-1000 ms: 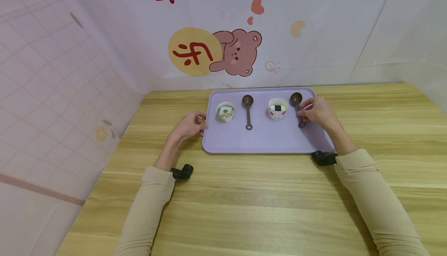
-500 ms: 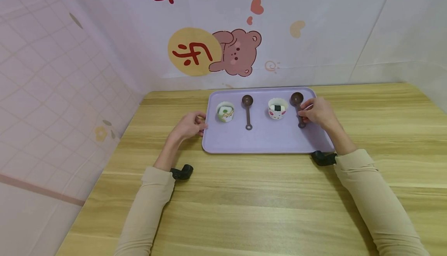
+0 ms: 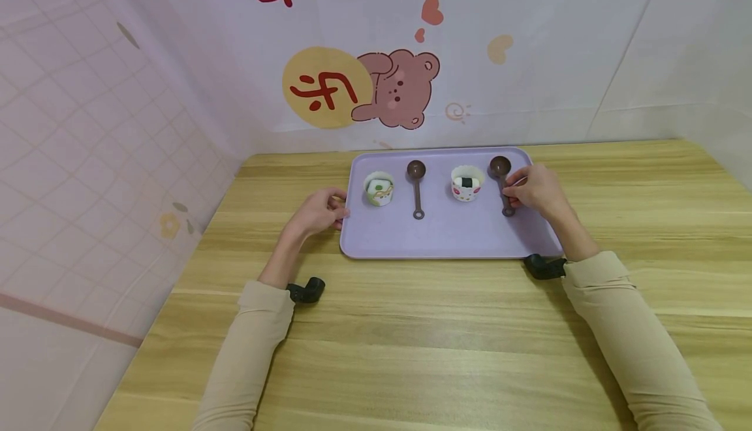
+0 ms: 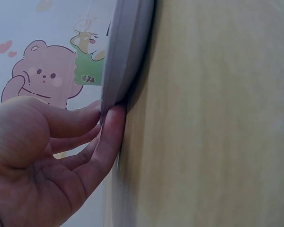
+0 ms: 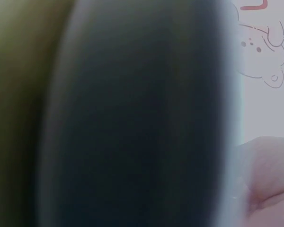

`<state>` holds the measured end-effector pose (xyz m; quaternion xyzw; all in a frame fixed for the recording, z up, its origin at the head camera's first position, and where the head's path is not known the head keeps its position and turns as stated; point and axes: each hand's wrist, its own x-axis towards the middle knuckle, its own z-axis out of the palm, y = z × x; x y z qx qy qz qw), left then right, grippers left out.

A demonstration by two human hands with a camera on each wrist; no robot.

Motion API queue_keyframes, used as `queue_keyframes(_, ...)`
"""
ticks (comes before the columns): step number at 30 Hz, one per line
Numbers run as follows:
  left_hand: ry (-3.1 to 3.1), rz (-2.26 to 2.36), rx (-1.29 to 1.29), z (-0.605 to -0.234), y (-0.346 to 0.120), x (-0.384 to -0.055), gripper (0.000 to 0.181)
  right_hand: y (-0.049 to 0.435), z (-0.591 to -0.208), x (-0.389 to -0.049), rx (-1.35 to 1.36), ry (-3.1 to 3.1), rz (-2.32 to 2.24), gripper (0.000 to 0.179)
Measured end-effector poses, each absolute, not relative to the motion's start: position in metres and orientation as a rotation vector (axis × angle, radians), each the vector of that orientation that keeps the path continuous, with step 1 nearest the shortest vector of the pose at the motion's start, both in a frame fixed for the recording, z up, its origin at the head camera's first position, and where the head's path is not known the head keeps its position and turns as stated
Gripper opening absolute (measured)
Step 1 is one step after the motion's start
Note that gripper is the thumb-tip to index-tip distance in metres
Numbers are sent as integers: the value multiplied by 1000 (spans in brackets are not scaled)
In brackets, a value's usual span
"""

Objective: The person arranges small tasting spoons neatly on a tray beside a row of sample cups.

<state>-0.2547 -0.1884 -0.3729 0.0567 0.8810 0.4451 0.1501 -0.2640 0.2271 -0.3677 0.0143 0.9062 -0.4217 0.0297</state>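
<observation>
A lavender tray (image 3: 435,235) lies flat on the wooden table. My left hand (image 3: 317,211) pinches its left edge, thumb on the rim and a finger against the underside, as the left wrist view shows. On the tray's right side my right hand (image 3: 536,189) pinches the handle of a brown measuring scoop (image 3: 501,166), bowl pointing away. A second brown measuring scoop (image 3: 417,189) lies mid-tray. Left of it stands a green-patterned paper cup (image 3: 382,197) holding a white piece. Between the scoops, a pink-patterned paper cup (image 3: 465,194) holds a white piece with a black band.
A white wall sheet with a printed bear (image 3: 402,88) hangs behind the wooden table (image 3: 411,339). Black wrist mounts (image 3: 308,290) sit at both sleeves. The right one hangs by the tray's front right corner. A dark blur fills most of the right wrist view.
The right-hand scoop has shifted very slightly to the right, with my right hand still pinching its handle. The tray, the cups and my left hand have not visibly moved.
</observation>
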Motion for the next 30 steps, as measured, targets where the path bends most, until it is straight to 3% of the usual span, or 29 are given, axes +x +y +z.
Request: queue_keyframes(30, 2521, 1273, 146, -369, -187, -252, 40, 233, -362, -260, -9, 2773, -1190, 33)
